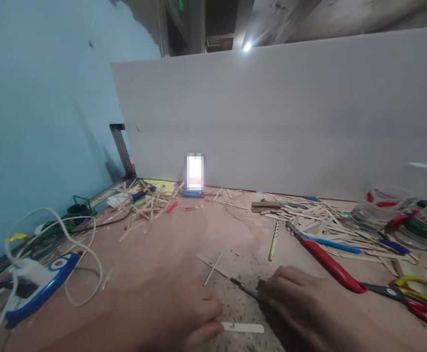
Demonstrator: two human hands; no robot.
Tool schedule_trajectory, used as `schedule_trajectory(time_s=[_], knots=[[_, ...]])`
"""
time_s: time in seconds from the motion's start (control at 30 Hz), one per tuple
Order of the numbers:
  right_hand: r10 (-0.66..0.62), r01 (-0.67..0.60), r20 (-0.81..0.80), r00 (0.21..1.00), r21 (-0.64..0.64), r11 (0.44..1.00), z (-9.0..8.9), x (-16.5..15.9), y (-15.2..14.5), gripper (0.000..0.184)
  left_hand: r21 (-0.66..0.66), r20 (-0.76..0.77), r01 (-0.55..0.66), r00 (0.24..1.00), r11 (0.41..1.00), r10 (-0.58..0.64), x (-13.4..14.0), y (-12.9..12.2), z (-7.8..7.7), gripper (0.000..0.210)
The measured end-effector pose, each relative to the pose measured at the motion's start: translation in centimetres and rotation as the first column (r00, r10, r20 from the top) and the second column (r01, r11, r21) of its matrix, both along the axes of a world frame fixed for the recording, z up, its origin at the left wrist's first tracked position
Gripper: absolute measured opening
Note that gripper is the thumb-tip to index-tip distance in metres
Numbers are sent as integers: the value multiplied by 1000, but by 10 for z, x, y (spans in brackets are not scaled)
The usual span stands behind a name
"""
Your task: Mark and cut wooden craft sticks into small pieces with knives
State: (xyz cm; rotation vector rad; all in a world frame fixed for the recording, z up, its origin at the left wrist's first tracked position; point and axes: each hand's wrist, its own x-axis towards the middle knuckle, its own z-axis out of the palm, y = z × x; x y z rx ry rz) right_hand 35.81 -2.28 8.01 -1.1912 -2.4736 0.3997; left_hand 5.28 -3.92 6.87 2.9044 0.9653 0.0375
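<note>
My left hand [176, 310] is closed, its thumb and index finger pinching a flat craft stick [244, 327] that sticks out to the right, low over the table. A small notch or break shows in the stick near the fingertips. My right hand [301, 303] is curled round a slim dark tool [249, 290], its thin end pointing left and away from me; the grip covers the rest, so its kind is unclear. Just beyond my left fingers lie two thin sticks crossed as an X [213, 267], one end close to the tool's tip.
A lit phone [194, 172] stands at the back. Stick piles [152, 205] lie left and right. Red-handled pliers [332, 266], a pencil [274, 241], scissors [391, 292] and plastic bottles [378, 205] are on the right. A blue power strip [40, 293] with a white cable sits left.
</note>
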Motion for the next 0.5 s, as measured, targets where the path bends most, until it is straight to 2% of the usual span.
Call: schedule_trajectory(time_s=[0.1,0.17,0.33,0.5], knots=[[53,-58,-40,998,-125,991,-10,-17,4,19,-14,13,12,1000,1000,-12,2,-1,-2,20],[25,-40,-86,996,-172,984,-18,-15,9,19,-30,36,24,999,999,-23,2,0,-5,17],[-111,30,-248,962,-308,951,-32,-2,15,23,-99,116,65,992,993,-53,-2,8,-18,17],[-308,72,-461,833,-460,885,-34,-7,20,37,-143,166,66,985,988,-42,-1,14,-26,9]])
